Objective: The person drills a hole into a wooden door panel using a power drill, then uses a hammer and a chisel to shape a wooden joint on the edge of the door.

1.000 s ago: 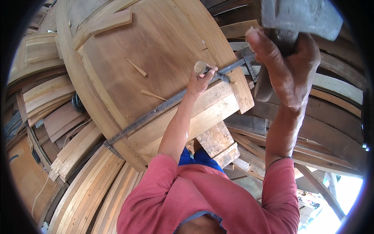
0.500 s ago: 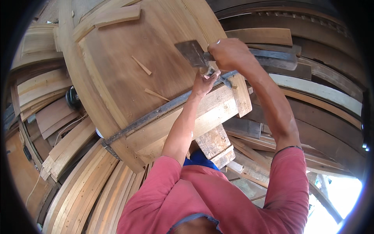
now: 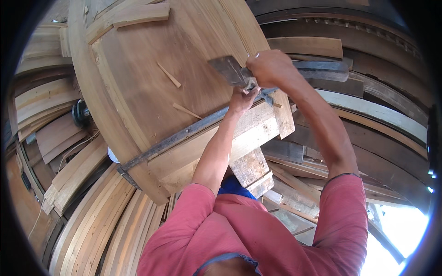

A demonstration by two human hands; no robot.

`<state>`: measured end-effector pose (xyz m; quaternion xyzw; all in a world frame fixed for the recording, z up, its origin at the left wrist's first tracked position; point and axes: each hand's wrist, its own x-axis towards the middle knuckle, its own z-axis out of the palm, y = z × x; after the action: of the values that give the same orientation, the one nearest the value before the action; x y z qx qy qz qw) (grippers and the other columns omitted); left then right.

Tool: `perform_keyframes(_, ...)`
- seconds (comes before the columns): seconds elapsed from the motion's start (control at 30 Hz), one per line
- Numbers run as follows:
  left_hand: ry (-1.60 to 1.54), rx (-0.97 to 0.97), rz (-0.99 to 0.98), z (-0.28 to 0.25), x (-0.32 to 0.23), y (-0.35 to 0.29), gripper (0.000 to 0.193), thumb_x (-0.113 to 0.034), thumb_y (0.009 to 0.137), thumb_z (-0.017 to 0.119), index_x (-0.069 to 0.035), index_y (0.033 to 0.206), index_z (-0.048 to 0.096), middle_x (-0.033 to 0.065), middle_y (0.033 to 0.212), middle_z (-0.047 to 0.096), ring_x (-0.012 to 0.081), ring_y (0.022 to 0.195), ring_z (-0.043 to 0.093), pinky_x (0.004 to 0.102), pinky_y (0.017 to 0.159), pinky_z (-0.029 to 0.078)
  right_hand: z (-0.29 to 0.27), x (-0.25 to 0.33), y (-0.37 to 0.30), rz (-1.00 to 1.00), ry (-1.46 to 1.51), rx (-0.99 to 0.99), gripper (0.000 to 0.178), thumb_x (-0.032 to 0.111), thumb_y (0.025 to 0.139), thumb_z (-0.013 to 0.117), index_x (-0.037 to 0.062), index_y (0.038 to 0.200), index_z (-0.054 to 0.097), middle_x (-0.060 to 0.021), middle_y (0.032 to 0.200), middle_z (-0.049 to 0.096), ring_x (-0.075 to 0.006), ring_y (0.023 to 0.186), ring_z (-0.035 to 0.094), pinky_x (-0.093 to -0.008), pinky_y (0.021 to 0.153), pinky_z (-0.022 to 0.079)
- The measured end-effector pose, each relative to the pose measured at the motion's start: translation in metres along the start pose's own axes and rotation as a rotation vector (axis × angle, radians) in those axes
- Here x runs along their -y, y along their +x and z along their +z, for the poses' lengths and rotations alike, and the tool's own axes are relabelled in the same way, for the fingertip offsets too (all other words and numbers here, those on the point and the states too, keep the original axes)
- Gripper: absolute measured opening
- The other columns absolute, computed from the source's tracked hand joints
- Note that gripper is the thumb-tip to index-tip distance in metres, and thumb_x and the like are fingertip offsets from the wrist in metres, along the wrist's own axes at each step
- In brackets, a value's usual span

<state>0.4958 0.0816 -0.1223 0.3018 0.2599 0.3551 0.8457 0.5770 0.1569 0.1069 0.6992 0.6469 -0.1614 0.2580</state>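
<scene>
- Above the door's near right corner, the right hand [image 3: 272,67] is gripping a hammer [image 3: 226,70], fingers curled into a fist.
- Hammer's broad dark metal head is pointing left, lying just over the left hand [image 3: 243,99]; whether it is touching the tool below, cannot tell.
- Left hand is holding a short tool with a worn, pale end [image 3: 250,84], fingers wrapped round it; its lower part is staying out of sight, so exact kind cannot be told.
- Both tools are sitting over the panelled wooden door [image 3: 152,94], beside the right end of a bar clamp [image 3: 184,135].
- Clamp's grey bar is running obliquely across the door, its left end reaching the left stile.
- Small wooden peg [image 3: 277,105] is protruding near the clamp's right end.
- Two slender wooden wedges [image 3: 169,75] are lying on the panel, left of the left hand, apart from each other.
- Short board [image 3: 142,15] is resting toward the door's far end.
- Pale planks [image 3: 87,225] are lining the lower left; dark boards [image 3: 382,138] are filling the right side.
- Wearer is showing a pinkish-red shirt [image 3: 239,225].
</scene>
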Motion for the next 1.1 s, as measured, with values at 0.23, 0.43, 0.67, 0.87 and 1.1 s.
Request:
perform_keyframes(0.23,0.122,0.108,-0.001,-0.028,0.007,0.020,0.017,-0.011,0.092,0.074,-0.007,0.104,0.064,-0.0020,0.092,0.068,0.0076,0.084,0.062,0.0254,0.072,0.051,-0.077,0.042,-0.003,-0.062,0.331,-0.419,0.028,0.017,0.083,0.065,0.0093,0.110,0.064,-0.0198,0.093,0.071,-0.0420,0.090,0.069,-0.0502,0.076,0.056)
perform_keyframes(0.43,0.379,0.135,-0.073,-0.013,0.012,0.006,0.024,-0.008,0.091,0.074,-0.004,0.112,0.064,0.0010,0.101,0.070,0.0115,0.091,0.065,0.0296,0.080,0.053,0.026,-0.005,-0.007,0.094,0.047,0.149,0.023,0.009,0.077,0.064,0.0036,0.099,0.072,-0.0209,0.093,0.072,-0.0417,0.092,0.070,-0.0507,0.077,0.056)
perform_keyframes(0.67,-0.014,0.047,-0.144,-0.008,0.003,-0.032,0.030,-0.007,0.092,0.072,-0.006,0.116,0.055,0.0057,0.099,0.067,0.0156,0.085,0.066,0.0332,0.078,0.057,0.141,-0.057,-0.132,0.347,0.483,-0.185,0.043,0.021,0.082,0.070,0.0007,0.118,0.064,-0.0276,0.108,0.069,-0.0445,0.106,0.064,-0.0498,0.091,0.052)
perform_keyframes(0.87,0.081,0.040,-0.133,0.014,-0.148,-0.009,0.030,-0.022,0.093,0.074,-0.009,0.111,0.054,0.0050,0.085,0.062,0.0173,0.071,0.064,0.0336,0.063,0.057,0.237,-0.023,-0.154,0.767,0.835,-0.503,0.041,0.026,0.089,0.070,-0.0029,0.117,0.063,-0.0299,0.104,0.068,-0.0472,0.100,0.064,-0.0519,0.087,0.050)
perform_keyframes(1.1,1.580,0.384,0.246,0.022,-0.219,0.013,0.037,-0.015,0.088,0.072,-0.003,0.119,0.054,0.0191,0.097,0.063,0.0397,0.098,0.063,0.0483,0.083,0.052,0.318,-0.004,-0.117,0.878,0.789,0.035,0.044,0.032,0.095,0.060,-0.0039,0.120,0.063,-0.0298,0.111,0.068,-0.0468,0.105,0.065,-0.0526,0.094,0.051)
